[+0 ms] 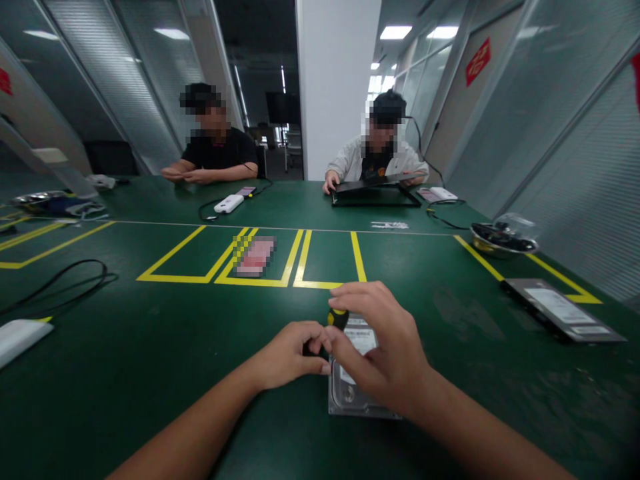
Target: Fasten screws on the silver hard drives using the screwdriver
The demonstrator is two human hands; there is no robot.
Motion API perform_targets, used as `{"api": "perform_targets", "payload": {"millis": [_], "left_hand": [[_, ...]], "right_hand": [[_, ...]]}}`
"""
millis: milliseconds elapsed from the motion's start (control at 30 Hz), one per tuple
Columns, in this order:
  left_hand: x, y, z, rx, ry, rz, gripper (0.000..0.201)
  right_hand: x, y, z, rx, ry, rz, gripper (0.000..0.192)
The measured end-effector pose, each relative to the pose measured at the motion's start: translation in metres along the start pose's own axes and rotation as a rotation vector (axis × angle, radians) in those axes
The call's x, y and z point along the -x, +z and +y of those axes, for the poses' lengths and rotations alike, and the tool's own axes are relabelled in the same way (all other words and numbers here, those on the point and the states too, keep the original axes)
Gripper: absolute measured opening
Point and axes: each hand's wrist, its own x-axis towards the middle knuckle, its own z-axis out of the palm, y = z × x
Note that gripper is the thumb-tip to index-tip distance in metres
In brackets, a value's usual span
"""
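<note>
**Two hands meet over a hard drive on the green table**

The green table (pixel 125 373) carries yellow tape outlines (pixel 260 280). Across it sit two people, one beside a white device (pixel 229 203), the other behind a flat black panel (pixel 375 195). To the right lie a second drive (pixel 563 310) and a metal bowl (pixel 503 240); a black cable (pixel 60 287) loops on the left.

The hard drive (pixel 350 393) lies flat near the table's front edge, partly hidden under the hands. The right hand (pixel 385 347) arches over it, fingers curled around a yellow-and-black screwdriver (pixel 339 318) held upright. The left hand (pixel 290 355) pinches fingertips together at the tool's lower part; what exactly it grips cannot be told.
</note>
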Motion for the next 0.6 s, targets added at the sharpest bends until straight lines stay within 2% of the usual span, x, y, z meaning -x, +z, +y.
{"api": "perform_targets", "payload": {"millis": [133, 333, 500, 600], "left_hand": [[-0.0001, -0.0011, 0.0010, 0.016, -0.012, -0.022, 0.023], [-0.0007, -0.0030, 0.0031, -0.030, 0.004, -0.018, 0.021], [-0.0001, -0.0018, 0.0024, -0.001, -0.010, -0.018, 0.021], [-0.0006, -0.0017, 0.0024, 0.004, 0.000, -0.017, 0.021]], "right_hand": [[-0.0007, -0.0016, -0.0007, 0.051, 0.036, 0.004, 0.021], [-0.0023, -0.0019, -0.0008, -0.013, -0.032, 0.007, 0.033], [-0.0008, -0.0008, -0.0008, 0.042, 0.009, 0.011, 0.022], [-0.0009, -0.0005, -0.0003, 0.021, -0.004, 0.003, 0.024]]}}
